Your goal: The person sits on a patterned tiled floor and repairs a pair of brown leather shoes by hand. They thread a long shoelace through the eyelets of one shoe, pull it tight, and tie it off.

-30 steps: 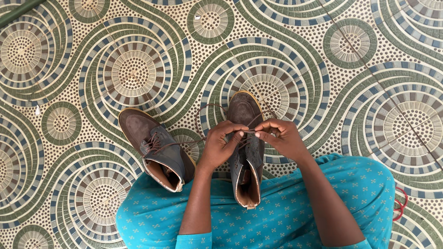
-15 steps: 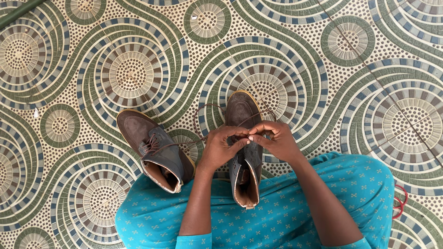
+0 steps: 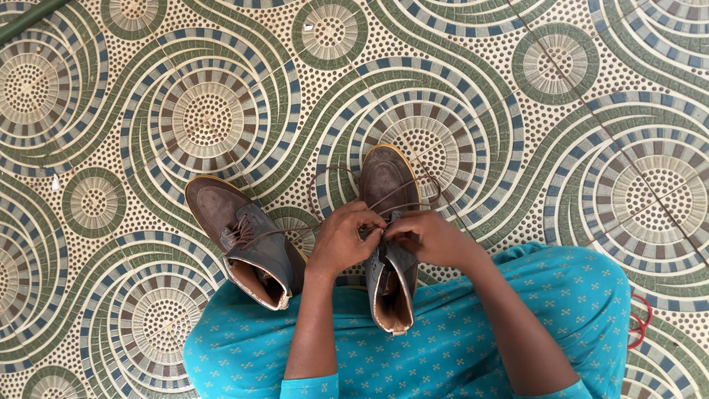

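Left of the upright boot (image 3: pixel 389 222), the other brown boot (image 3: pixel 247 240) lies tilted on the patterned tile floor (image 3: pixel 554 111), toe pointing away, loose lace trailing. My left hand (image 3: pixel 343 240) and right hand (image 3: pixel 428 238) meet over the upright boot's eyelets, fingers pinched shut on its brown lace (image 3: pixel 384 193), which loops out over the toe. The boot stands just ahead of my teal-clad knees (image 3: pixel 458 332).

The floor tiles (image 3: pixel 517 111) carry green and blue-grey swirling bands around cream roundels dotted brown. Both ankle boots, one at nine o'clock (image 3: pixel 247 236) and one at centre (image 3: pixel 388 222), are brown suede with grey-blue side panels, tan lining and pale yellow sole edges. Their laces (image 3: pixel 347 174) are dark brown. The garment (image 3: pixel 443 347) at six o'clock is turquoise, sprinkled with small pale motifs.
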